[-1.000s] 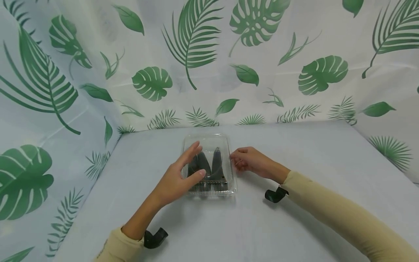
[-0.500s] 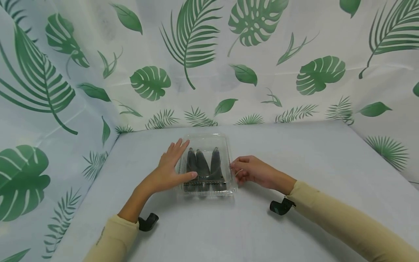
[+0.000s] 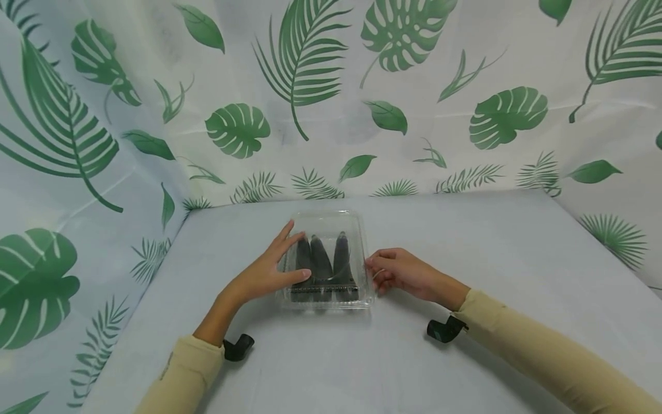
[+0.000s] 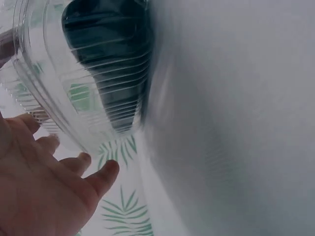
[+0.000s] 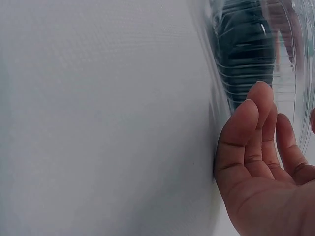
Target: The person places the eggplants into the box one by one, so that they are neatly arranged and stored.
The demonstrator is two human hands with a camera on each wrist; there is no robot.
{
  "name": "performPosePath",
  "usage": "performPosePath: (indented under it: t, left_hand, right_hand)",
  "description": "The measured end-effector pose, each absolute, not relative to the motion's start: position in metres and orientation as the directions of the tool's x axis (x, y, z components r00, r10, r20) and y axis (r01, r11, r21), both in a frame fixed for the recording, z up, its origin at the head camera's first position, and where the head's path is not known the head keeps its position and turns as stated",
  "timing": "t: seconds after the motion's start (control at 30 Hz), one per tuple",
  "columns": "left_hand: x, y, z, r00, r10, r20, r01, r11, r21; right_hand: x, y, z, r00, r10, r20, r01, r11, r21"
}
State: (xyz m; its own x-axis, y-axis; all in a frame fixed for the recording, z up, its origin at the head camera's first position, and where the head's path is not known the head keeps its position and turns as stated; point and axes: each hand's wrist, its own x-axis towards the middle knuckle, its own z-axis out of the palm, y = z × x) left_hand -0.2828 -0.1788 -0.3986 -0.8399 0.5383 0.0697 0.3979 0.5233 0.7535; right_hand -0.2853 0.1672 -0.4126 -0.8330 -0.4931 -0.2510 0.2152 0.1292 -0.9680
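A clear plastic clamshell box (image 3: pixel 327 221) stands on the white table, lid down. Through the plastic show several dark, tapered objects (image 3: pixel 341 256), fat at one end and narrow at the other. My left hand (image 3: pixel 264 270) is at the box's left side with fingers spread, its thumb and fingertips over the lid's edge. In the left wrist view the left palm (image 4: pixel 39 182) faces the ribbed wall. At the opposite side, my right hand (image 3: pixel 400 270) has loosely bent fingers, fingertips right at the rim. The right wrist view has its fingers (image 5: pixel 238 123) beside the ribbed wall, low by the table.
The table (image 3: pixel 393 356) has a white cover. A curtain (image 3: pixel 331 144) printed with green leaves hangs behind it and along the sides. A black wrist-camera mount (image 3: pixel 239 347) sits under the left wrist, another black mount (image 3: pixel 446 329) under the right.
My left hand has moved left off the middle of the lid to the box's left edge, then turned slightly inward. The right hand stays at the right edge. The box has barely shifted.
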Motion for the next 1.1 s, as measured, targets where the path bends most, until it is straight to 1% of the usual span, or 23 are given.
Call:
performPosePath:
  t: [0.2,0.47,0.83,0.93,1.1]
  left_hand:
    - [-0.281,-0.178,-0.401,-0.852,0.52,0.057,0.362,0.508,0.781]
    - [-0.279,-0.178,-0.402,-0.855,0.515,0.059,0.358,0.505,0.785]
    - [-0.278,-0.179,-0.401,-0.858,0.51,0.069,0.355,0.49,0.796]
    - [-0.278,-0.179,-0.401,-0.857,0.51,0.068,0.353,0.488,0.798]
    - [-0.278,-0.178,-0.4,-0.86,0.507,0.061,0.347,0.493,0.798]
  right_hand:
    - [-0.276,0.168,-0.413,-0.825,-0.511,-0.241,0.21,0.12,-0.97]
    - [-0.255,0.168,-0.413,-0.809,-0.536,-0.243,0.207,0.128,-0.97]
    - [-0.229,0.163,-0.413,-0.774,-0.589,-0.234,0.246,0.062,-0.967]
    - [-0.221,0.16,-0.414,-0.773,-0.588,-0.239,0.266,0.042,-0.963]
    - [-0.212,0.156,-0.413,-0.794,-0.558,-0.242,0.288,0.006,-0.958]
